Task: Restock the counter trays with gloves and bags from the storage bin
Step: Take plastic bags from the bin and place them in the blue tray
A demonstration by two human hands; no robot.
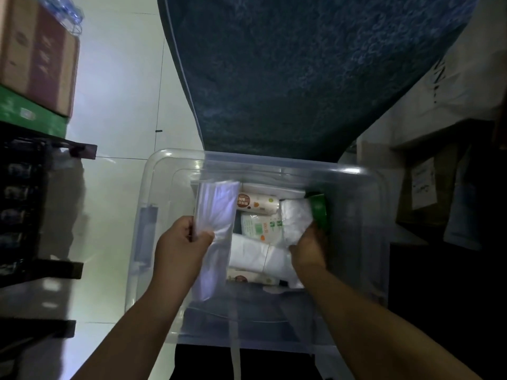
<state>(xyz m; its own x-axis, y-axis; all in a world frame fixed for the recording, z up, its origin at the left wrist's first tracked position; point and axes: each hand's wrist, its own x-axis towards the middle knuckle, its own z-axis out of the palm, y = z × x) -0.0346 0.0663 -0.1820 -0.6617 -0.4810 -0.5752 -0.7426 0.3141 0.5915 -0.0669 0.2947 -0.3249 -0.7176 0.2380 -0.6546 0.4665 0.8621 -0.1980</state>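
**In the clear storage bin: both hands on bagged stock**

Inside storage bin (153, 242), on pale floor: left hand (181, 250) clamped on flat clear packet (215, 215), raised over left side. Right hand (308, 249) closed on crumpled white bag bundle (295, 219), beside green item (319, 211). Printed rolls (258, 202) between.

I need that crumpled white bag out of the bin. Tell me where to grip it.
Grip the crumpled white bag at its near lower end, coming from above, where the right hand already meets it; the green item crowds its right side in the clear bin.
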